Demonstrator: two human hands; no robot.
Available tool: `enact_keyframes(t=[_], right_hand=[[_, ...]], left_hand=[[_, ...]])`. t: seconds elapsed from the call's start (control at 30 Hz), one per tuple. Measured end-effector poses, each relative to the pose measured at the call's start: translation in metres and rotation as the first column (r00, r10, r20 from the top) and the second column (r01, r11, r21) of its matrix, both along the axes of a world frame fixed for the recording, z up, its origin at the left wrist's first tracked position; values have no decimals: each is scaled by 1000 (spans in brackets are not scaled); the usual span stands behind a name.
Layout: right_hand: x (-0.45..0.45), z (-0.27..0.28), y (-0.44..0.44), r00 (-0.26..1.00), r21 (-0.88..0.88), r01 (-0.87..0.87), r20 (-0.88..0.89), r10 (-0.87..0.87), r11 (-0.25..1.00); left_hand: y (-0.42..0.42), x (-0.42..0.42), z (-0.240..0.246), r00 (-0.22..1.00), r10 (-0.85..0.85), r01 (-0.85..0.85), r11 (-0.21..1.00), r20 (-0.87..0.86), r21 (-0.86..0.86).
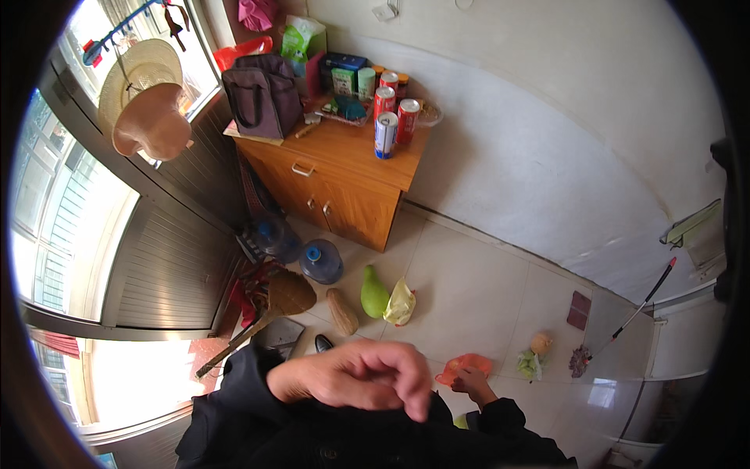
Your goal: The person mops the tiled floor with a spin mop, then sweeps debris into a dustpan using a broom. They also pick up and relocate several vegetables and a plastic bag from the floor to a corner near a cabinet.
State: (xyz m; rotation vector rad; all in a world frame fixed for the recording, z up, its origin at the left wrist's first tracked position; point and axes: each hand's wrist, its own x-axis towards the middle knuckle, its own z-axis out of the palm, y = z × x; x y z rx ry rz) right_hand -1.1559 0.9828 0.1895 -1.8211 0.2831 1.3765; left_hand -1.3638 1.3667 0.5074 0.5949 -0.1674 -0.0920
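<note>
My left hand (357, 375) is raised close in front of my dark clothing, with its fingers loosely curled and slightly blurred; nothing shows in it. Lower down and to the right, my right hand (471, 382) is at the near edge of a thin orange-red plastic bag (467, 363), its fingers bent in against the plastic. The bag's contents cannot be made out. Beyond my left hand, a green gourd (373, 293), a tan elongated squash (342, 312) and a pale yellow plastic bag (401, 303) lie on the tiled floor.
A wooden cabinet (351, 176) bears a dark tote bag (262, 97) and several drink cans. Large water bottles (322, 262) and a broom (287, 296) stand near the metal door. To the right are a bag of greens (529, 364), a round tan item (541, 342) and a mop (580, 360).
</note>
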Motion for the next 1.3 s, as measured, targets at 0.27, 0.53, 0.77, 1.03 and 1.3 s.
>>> enact_keyframes(t=[0.27, 0.53, 0.77, 1.03, 1.3], right_hand=[[-7, -4, -67, 996, 11, 94, 7, -94, 996], [-24, -36, -139, 999, -128, -33, -10, 32, 991], [-57, 14, -175, 963, -145, -37, -269, -4, 989], [-113, 103, -151, 727, 21, -299, -643, 242, 954], [86, 169, -67, 658, -43, -681, -475, 585, 731]], left_hand=[[-97, 59, 92, 736, -286, 528, 809, 613, -256], [-67, 69, 64, 762, -240, 239, 967, 601, 83], [20, -69, -18, 627, 654, -554, 756, -423, 348], [69, -145, 91, 390, 327, 333, 821, -861, 463], [205, -5, -19, 766, 454, 436, 154, -455, 887]])
